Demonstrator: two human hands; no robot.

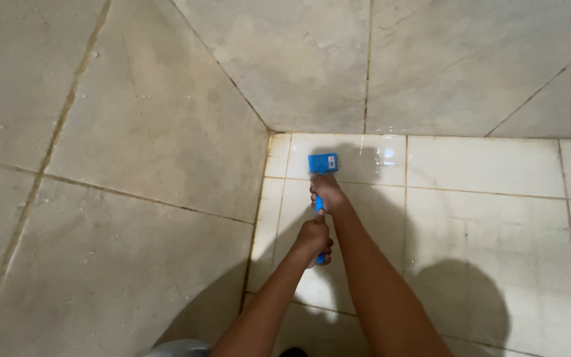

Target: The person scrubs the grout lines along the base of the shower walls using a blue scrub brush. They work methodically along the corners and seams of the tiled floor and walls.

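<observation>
Where the floor (pixel 484 218) meets two walls, pressing a blue brush (pixel 323 162) down on a pale tile. Holding it with both hands, arms stretched out long and straight.

Right hand (pixel 328 192) in front, just behind the brush head, with the grip closed tight round the top of the handle (pixel 318 207). Left hand (pixel 313 238) further back, nearer the body, with the grip closed round the low end of the handle. Sitting near each other, with only a short bit of blue showing between. Leaving a small blue tip poking out under the left hand too.

Resting flat on the tile, near the back wall (pixel 312 66) and close to the corner. Square on top, with a small white sticker there.

Wet and shiny all round the brush, with a bright spot of light just to its right. Laid with big pale square tiles and thin brown lines between them. Throwing dark shadows of arms and a head across the floor.

Shut in by big grey-cream tiles on the left wall (pixel 133 132) and the back wall, with dirty brown lines and tiny drops of water on the left one.

Down at the bottom edge, just catching the rim of a round grey thing (pixel 179 347); cannot tell what.
</observation>
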